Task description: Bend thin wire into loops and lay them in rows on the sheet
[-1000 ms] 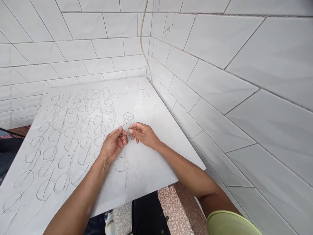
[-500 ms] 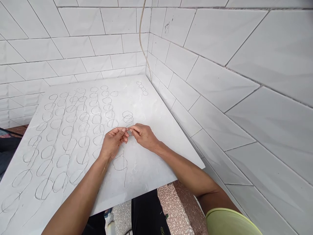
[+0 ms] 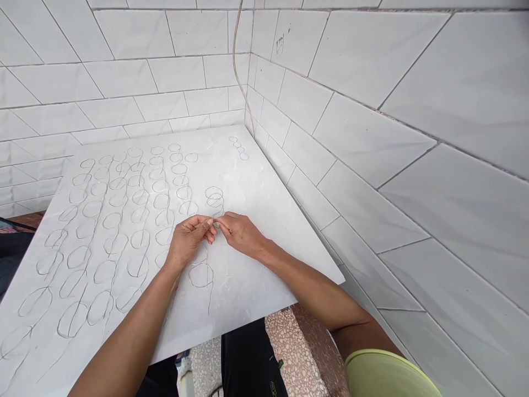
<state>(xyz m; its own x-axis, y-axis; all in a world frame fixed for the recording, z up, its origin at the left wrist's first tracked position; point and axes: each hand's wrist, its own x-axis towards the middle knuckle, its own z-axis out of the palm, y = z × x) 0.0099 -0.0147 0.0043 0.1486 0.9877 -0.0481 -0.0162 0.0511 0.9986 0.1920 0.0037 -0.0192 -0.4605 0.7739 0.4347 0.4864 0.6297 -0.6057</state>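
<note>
My left hand [image 3: 192,237] and my right hand [image 3: 242,231] meet over the white board [image 3: 264,281], fingertips nearly touching. Both pinch a thin dark wire bent into loops. Some of its wire loops [image 3: 214,197] lie just beyond my fingers. Nearer to me, below my left hand, another wire ring [image 3: 201,275] with a straight tail rests on the board. The exact spot gripped is hidden by my fingertips.
Rows of wire rings [image 3: 99,208] joined by long wires cover the left side of the board. Several small rings [image 3: 238,148] lie near the far corner. Tiled walls [image 3: 372,132] border the back and right. A pale cable [image 3: 236,60] hangs in the corner.
The hands keep almost the same pinch on the wire, with only slight finger movement. The whole view has shifted a little.
</note>
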